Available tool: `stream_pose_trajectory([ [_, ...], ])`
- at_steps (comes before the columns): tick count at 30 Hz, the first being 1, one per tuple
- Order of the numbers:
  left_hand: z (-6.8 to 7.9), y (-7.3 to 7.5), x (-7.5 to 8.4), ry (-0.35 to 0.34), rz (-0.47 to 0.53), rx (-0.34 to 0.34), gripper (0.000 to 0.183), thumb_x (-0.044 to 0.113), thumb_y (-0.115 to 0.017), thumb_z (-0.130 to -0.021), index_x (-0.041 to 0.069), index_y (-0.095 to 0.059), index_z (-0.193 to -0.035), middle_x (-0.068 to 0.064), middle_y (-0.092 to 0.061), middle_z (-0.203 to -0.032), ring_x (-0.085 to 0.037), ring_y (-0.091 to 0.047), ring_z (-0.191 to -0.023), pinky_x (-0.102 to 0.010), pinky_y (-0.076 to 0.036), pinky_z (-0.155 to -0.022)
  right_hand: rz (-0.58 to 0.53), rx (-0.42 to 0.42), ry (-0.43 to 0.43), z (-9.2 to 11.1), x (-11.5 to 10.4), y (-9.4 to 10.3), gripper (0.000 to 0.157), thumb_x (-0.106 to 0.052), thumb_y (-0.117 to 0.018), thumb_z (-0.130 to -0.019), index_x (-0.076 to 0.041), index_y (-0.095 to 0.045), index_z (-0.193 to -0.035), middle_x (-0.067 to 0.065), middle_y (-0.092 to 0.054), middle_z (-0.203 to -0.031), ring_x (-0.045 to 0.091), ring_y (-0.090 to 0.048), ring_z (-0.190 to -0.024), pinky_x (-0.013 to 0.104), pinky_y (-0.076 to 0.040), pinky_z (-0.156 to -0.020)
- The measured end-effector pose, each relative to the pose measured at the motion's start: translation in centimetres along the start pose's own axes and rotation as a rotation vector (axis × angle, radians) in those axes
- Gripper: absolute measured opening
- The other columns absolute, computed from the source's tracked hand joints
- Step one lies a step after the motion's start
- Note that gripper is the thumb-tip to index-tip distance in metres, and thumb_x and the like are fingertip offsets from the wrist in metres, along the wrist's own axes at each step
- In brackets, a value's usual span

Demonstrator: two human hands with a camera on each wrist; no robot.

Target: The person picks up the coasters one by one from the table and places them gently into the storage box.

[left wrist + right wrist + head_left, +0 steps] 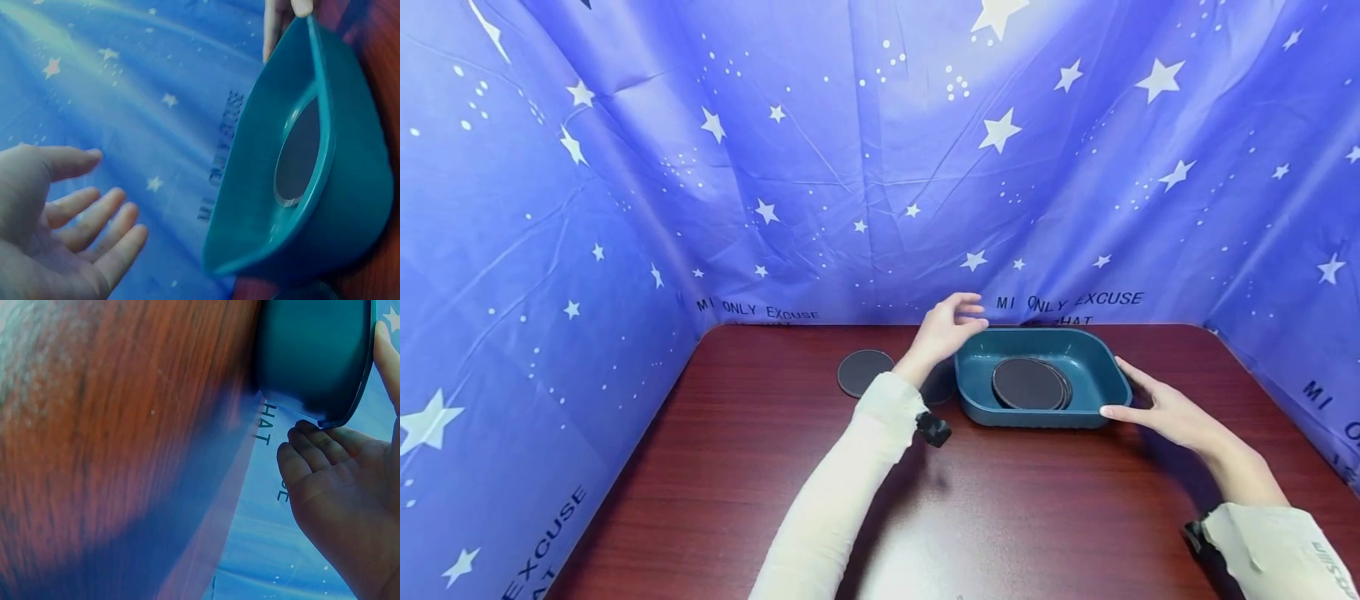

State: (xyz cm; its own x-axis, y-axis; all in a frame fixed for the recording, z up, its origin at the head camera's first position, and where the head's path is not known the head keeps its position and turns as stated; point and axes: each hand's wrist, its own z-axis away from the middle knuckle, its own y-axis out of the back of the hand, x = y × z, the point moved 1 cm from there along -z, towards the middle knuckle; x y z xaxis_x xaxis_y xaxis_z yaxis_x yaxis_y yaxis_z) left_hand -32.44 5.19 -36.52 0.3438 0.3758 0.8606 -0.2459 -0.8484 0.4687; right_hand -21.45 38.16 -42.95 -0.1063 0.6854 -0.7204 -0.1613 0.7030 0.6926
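A teal oblong basin (1037, 418) stands on the table at its back right. Inside lie several flat, round dark discs (1028, 383), overlapping in a stack; they look like coasters. My right hand (1172, 412) holds the basin's right end, thumb at the front corner of the rim and fingers along the outside. Beyond the basin's left end, my left hand (946, 329) hovers with its fingers loosely spread, holding nothing; the left wrist view shows this hand (75, 231) apart from the basin (356, 156).
Another round dark disc (863, 373) lies on the table left of the basin. One more disc (938, 385) is partly hidden behind my left wrist. A blue star-printed curtain (865, 167) hangs round the back and sides of the reddish-brown table (1037, 517).
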Motion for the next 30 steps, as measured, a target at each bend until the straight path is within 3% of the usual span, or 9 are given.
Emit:
stream_pose_trajectory([
  [3,0.1,1.5,-0.6,-0.034,0.054,0.015,0.045,0.015,-0.068,-0.093,0.007,-0.058,-0.136,-0.012,-0.070,-0.126,-0.027,-0.069,-0.114,-0.027,-0.057,-0.095,-0.004,-0.002,0.000,0.0,0.0,0.0,0.095,-0.029,-0.069,-0.094,-0.005,-0.005,-0.160,0.036,-0.019,-0.158,0.058,-0.023,-0.138,0.078,-0.026,-0.104],
  [13,1.0,6.6,-3.4,-0.033,0.124,0.057,0.048,0.012,-0.067,-0.094,0.000,-0.054,-0.138,-0.020,-0.066,-0.130,-0.034,-0.066,-0.118,-0.037,-0.056,-0.100,0.010,-0.005,-0.002,-0.1,0.4,0.1,0.095,-0.029,-0.068,-0.094,-0.008,-0.005,-0.161,0.037,-0.019,-0.158,0.058,-0.023,-0.139,0.078,-0.027,-0.103],
  [23,3.5,12.1,-8.5,-0.022,0.138,0.128,0.044,0.004,-0.065,-0.094,-0.007,-0.054,-0.135,-0.030,-0.062,-0.131,-0.042,-0.062,-0.121,-0.047,-0.049,-0.109,0.020,0.001,0.008,-0.1,0.5,0.0,0.093,-0.029,-0.068,-0.095,-0.009,-0.005,-0.161,0.035,-0.021,-0.158,0.055,-0.026,-0.137,0.074,-0.029,-0.104],
  [30,5.2,13.7,-12.0,0.044,0.155,0.165,0.045,0.003,-0.064,-0.094,-0.008,-0.053,-0.136,-0.030,-0.061,-0.131,-0.041,-0.062,-0.120,-0.038,-0.052,-0.105,0.018,-0.006,0.011,-0.3,0.4,0.0,0.093,-0.028,-0.068,-0.095,-0.009,-0.005,-0.161,0.035,-0.023,-0.158,0.054,-0.028,-0.135,0.073,-0.029,-0.105],
])
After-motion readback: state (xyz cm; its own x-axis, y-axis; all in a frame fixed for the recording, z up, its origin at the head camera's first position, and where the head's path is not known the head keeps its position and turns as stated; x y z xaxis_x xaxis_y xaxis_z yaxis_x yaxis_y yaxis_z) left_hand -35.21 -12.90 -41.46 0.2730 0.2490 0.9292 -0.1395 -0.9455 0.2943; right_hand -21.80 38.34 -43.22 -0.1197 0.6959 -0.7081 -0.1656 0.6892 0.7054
